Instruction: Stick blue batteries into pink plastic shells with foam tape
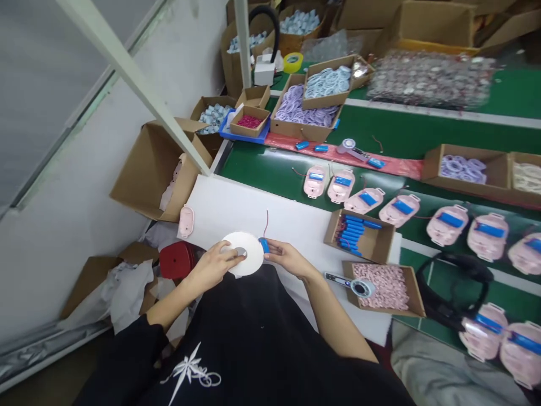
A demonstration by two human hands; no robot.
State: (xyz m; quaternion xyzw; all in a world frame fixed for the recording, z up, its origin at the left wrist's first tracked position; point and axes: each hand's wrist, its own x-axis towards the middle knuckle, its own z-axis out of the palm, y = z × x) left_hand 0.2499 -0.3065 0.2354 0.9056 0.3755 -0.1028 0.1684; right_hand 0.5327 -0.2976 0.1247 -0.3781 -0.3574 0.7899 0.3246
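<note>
Right hand (288, 258) pinches blue cylindrical battery (264, 245) at the fingertips, long axis roughly forward-back, red wire (266, 224) rising ahead of the grip. Battery sits just beside white disc (249, 254); left hand (213, 266) clamped on disc, fingers at its centre hole.

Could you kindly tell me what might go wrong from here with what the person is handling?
The thin red wire rising from the blue cell in the right hand could snag or get pinched against the white disc. The disc, under the left hand, lies close to the edge of the white board, so it might slide off if released.
</note>
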